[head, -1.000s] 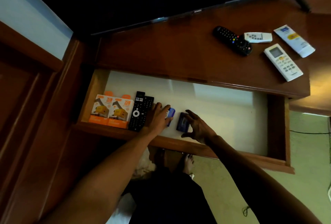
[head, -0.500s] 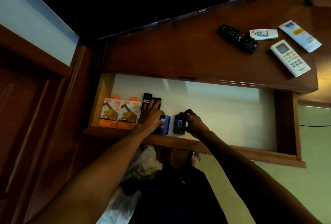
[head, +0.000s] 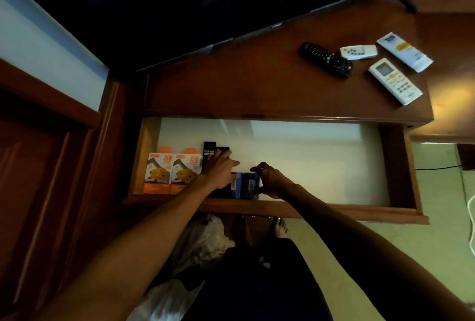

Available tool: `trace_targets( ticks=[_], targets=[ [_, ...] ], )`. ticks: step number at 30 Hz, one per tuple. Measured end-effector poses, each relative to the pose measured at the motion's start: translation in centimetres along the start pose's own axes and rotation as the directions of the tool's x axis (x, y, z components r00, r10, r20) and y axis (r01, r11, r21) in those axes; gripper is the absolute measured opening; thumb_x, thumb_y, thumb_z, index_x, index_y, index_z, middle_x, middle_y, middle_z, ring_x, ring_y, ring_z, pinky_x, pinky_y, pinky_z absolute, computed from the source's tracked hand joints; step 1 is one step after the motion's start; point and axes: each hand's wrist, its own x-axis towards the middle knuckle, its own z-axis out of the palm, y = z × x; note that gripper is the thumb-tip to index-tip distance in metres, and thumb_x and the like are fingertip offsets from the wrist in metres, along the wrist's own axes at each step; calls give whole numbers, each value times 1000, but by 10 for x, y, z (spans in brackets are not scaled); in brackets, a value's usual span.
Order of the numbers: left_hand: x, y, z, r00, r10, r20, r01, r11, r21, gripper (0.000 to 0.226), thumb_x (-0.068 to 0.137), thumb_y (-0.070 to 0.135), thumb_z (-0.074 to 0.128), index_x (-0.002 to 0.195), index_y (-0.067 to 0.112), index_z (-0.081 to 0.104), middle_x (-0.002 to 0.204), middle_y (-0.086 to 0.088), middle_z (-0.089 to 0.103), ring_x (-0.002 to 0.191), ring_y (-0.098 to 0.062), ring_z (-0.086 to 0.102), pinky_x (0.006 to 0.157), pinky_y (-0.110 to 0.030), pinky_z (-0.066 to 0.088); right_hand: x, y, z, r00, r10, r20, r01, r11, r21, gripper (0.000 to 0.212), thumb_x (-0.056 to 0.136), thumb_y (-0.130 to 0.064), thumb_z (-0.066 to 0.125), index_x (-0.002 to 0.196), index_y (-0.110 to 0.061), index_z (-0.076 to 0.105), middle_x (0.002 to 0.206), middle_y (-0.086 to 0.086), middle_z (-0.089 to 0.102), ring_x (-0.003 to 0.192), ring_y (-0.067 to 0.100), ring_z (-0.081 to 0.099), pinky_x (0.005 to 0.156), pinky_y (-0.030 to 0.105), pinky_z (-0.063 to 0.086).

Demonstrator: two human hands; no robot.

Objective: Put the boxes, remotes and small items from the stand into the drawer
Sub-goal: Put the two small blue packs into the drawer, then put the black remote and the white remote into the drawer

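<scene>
Two orange boxes (head: 171, 174), black remotes (head: 211, 149), blue items (head: 244, 184) in open drawer (head: 308, 161).

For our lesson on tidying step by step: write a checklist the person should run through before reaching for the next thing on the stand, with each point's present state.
1. Drawer pulled open: ok.
2. Free floor in the drawer to the right of what is packed: ok.
3. Orange boxes lying side by side at the left end: ok.
4. Blue boxes set down next to the black remotes: cannot tell, the left hand and right hand cover them.
5. Hands free to pick up: cannot tell, both rest at the blue boxes.
6. Stand cleared: not ok. A black remote, two white remotes and a white tube lie there.
</scene>
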Motion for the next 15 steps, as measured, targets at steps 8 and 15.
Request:
trace_targets(
  ticks=[8, 15],
  targets=[
    [21, 48, -109, 984, 179, -12, -174, 929, -326, 35, 88, 35, 67, 119, 20, 66, 119, -4, 68, 102, -17, 62, 90, -32, 49, -53, 29, -118, 974, 85, -211, -60, 991, 120, 36, 85, -27, 73, 115, -10, 63, 113, 8, 69, 84, 16, 62, 76, 25, 46],
    [91, 132, -182, 905, 234, -355, -348, 888, -301, 28, 89, 27, 67, 116, 25, 64, 105, 2, 67, 102, -19, 59, 89, -36, 50, -79, 96, -220, 819, 224, -528, -169, 974, 152, 30, 81, -27, 71, 109, -19, 64, 98, 9, 73, 91, 30, 67, 80, 39, 54]
  ],
)
